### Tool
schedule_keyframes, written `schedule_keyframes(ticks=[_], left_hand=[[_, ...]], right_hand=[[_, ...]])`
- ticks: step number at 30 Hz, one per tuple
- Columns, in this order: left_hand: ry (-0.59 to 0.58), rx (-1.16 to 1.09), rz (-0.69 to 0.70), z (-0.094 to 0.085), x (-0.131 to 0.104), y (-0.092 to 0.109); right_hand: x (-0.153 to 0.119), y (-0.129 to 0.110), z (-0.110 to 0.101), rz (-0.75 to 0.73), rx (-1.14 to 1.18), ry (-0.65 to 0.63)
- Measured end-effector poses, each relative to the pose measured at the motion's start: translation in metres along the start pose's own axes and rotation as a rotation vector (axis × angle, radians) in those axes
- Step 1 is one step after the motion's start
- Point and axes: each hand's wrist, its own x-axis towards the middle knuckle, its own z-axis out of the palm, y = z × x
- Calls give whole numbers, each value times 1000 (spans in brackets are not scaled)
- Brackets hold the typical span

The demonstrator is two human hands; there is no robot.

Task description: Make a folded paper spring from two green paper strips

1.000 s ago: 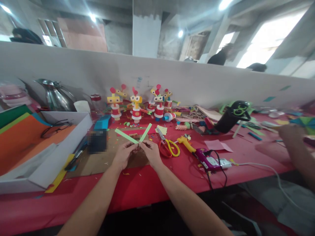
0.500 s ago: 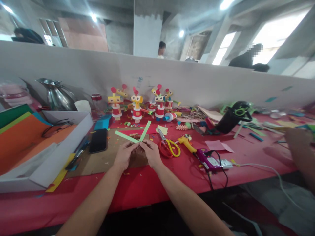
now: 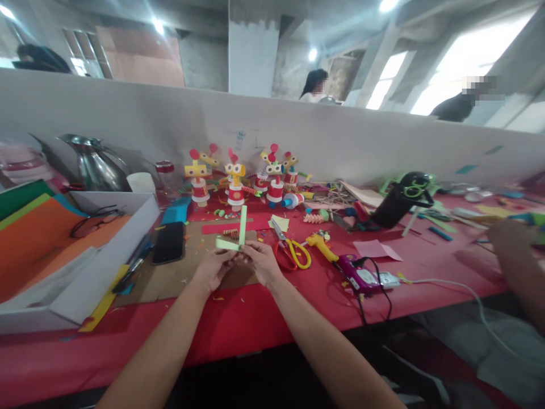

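Note:
My left hand [image 3: 214, 268] and my right hand [image 3: 260, 262] meet over a brown cardboard sheet [image 3: 170, 284]. Both are closed in a pinch on light green paper strips [image 3: 243, 224]. One strip arm points away from me, nearly upright in view; the other bends back to the left above my left fingers. Where they join is partly hidden by my fingertips. Just beyond lies a small coiled paper spring [image 3: 231, 233]. Scissors [image 3: 293, 250] with red and yellow handles lie right of my right hand, beside a yellow glue gun [image 3: 322, 247].
Several paper robot figures [image 3: 235, 184] stand at the back. A white box [image 3: 63, 307] of coloured paper and a phone [image 3: 168, 243] lie left. A purple power strip [image 3: 357, 275] with cables and a black container [image 3: 395, 204] are right. Another person's arm [image 3: 517, 267] reaches in at far right.
The left strip arm has folded from lying straight out to the left into a bend near my left fingers. The other arm has swung more upright. Both hands stay pinched together.

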Motion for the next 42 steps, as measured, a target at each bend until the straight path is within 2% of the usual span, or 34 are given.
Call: schedule_keyframes(ticks=[7, 15, 23, 31, 37, 42], left_hand=[[4, 158, 7, 2, -6, 9], [17, 151, 6, 2, -6, 13], [63, 127, 50, 7, -7, 16], [85, 97, 112, 4, -2, 8], [-45, 155, 150, 6, -4, 5], [5, 309, 169, 3, -5, 10]], right_hand=[[4, 8, -4, -66, -64, -13], [5, 15, -6, -170, -144, -36], [-3, 6, 3, -120, -64, -41], [0, 8, 1, -169, -149, 89], [-1, 7, 2, -164, -180, 130], [-3, 5, -1, -126, -316, 144]])
